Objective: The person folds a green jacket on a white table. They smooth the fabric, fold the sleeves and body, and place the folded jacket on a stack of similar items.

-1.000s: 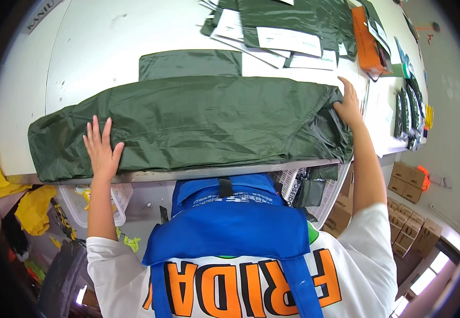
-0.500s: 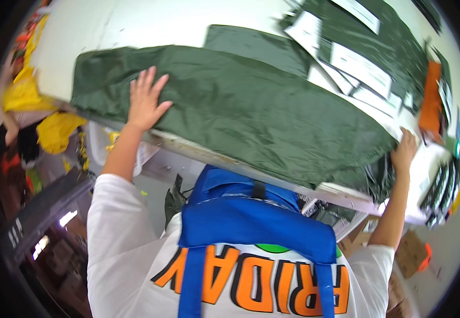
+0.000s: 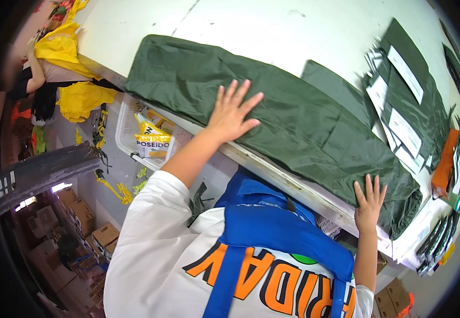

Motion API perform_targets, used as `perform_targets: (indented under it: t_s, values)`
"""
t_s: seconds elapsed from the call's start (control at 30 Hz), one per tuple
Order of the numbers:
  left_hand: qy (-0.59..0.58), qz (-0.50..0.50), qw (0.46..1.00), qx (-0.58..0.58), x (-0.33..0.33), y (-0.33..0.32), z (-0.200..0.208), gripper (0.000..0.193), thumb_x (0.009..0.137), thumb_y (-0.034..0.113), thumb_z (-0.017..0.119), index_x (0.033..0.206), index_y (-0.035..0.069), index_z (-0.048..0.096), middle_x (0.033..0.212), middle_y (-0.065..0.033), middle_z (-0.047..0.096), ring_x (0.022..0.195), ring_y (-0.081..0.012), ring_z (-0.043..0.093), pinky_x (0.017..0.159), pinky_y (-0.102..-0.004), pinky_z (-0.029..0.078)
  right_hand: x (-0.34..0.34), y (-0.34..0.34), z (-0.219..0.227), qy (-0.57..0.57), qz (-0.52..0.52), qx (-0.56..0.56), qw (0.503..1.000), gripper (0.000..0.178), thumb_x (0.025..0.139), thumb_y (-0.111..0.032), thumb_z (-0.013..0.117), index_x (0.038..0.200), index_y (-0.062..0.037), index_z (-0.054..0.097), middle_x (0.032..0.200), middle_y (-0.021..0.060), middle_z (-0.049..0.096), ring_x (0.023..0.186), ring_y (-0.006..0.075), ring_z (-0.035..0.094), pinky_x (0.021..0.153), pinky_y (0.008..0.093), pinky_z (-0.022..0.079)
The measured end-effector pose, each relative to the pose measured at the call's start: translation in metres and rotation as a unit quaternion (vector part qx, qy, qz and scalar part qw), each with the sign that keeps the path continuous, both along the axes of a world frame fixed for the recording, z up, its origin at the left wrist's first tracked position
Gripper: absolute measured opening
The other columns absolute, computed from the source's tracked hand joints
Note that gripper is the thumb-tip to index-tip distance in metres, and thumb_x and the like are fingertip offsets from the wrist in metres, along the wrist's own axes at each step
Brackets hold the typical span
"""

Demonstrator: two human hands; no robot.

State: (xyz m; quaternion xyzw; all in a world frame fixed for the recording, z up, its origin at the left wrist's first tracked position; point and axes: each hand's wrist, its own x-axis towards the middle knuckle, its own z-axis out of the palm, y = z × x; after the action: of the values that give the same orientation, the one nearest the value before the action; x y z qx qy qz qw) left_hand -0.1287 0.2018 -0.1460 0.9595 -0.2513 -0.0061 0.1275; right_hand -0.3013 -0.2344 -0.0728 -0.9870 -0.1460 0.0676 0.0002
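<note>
A long piece of dark green, shiny fabric (image 3: 293, 114), folded into a strip, lies along the near edge of the white table (image 3: 240, 26). Flat on its middle rests my left hand (image 3: 230, 114), fingers spread. My right hand (image 3: 369, 204) presses on the right part with its fingers stretched out, near the bunched, rolled end (image 3: 408, 206). Neither hand grips the cloth. Behind the strip, a smaller flat dark green piece (image 3: 339, 90) is partly covered by it.
Dark green packages with white labels (image 3: 406, 130) lie at the far right, with an orange item (image 3: 445, 159) beside them. Left of the table, a person handles yellow fabric (image 3: 60, 45). A white basket (image 3: 126, 124) holding yellow-and-white packets stands below the table edge.
My left hand has slid along the fabric toward its middle. My right hand has gone from the gathered right end to lying flat on the cloth, whose near edge now sits straighter. The view has turned.
</note>
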Motion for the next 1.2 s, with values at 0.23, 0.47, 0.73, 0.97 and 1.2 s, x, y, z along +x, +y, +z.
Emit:
perform_targets:
  t_s: [0.23,0.47,0.73,0.97,1.2]
  values:
    - [-0.105,0.217,0.970,0.004,-0.008,0.083,0.022,0.067,0.084,0.038,0.064,0.141,0.015,0.037,0.150,-0.0186,0.022,0.136,-0.0390,0.022,0.111,-0.0483,0.018,0.001,0.048,0.008,0.162,-0.133,0.004,0.978,0.082,0.067,-0.023,0.067,0.143,-0.0136,0.037,0.154,0.0133,0.019,0.142,0.0392,0.009,0.113,0.0569,0.004]
    - [0.104,0.544,0.527,-0.644,0.002,0.165,-0.014,0.052,0.082,0.009,0.070,0.122,0.000,0.039,0.114,-0.0151,0.056,0.099,-0.0273,0.059,0.084,-0.0363,0.051,0.021,0.110,-0.058,0.047,-0.160,0.008,0.986,0.071,0.085,-0.037,0.059,0.146,-0.0132,0.030,0.155,0.0150,0.014,0.142,0.0413,0.009,0.111,0.0583,0.007]
    - [0.256,0.378,0.334,-0.824,0.014,0.181,0.003,0.039,0.082,0.002,0.062,0.120,0.003,0.053,0.117,-0.0106,0.059,0.109,-0.0249,0.057,0.097,-0.0461,0.046,0.031,0.170,-0.052,0.024,-0.181,0.176,0.967,0.115,0.062,-0.046,0.080,0.147,-0.0005,0.016,0.152,0.0219,0.018,0.141,0.0393,0.014,0.112,0.0546,0.013]
    - [0.130,0.051,0.609,-0.781,0.063,0.059,0.218,0.035,0.089,0.010,0.054,0.123,0.000,0.054,0.118,-0.0121,0.060,0.110,-0.0280,0.058,0.099,-0.0433,0.043,0.020,0.165,-0.077,-0.051,-0.243,0.207,0.946,0.111,0.055,-0.029,0.086,0.145,-0.0063,0.025,0.150,0.0147,0.027,0.141,0.0328,0.020,0.113,0.0521,0.016]
    - [0.352,-0.429,0.691,-0.463,-0.004,-0.303,0.353,0.045,0.085,0.022,0.060,0.123,-0.001,0.054,0.110,-0.0146,0.064,0.103,-0.0280,0.061,0.093,-0.0383,0.047,0.011,0.161,-0.081,-0.123,-0.281,0.499,0.811,0.053,0.084,-0.030,0.063,0.127,-0.0013,0.049,0.134,0.0198,0.045,0.128,0.0383,0.035,0.109,0.0431,0.026]
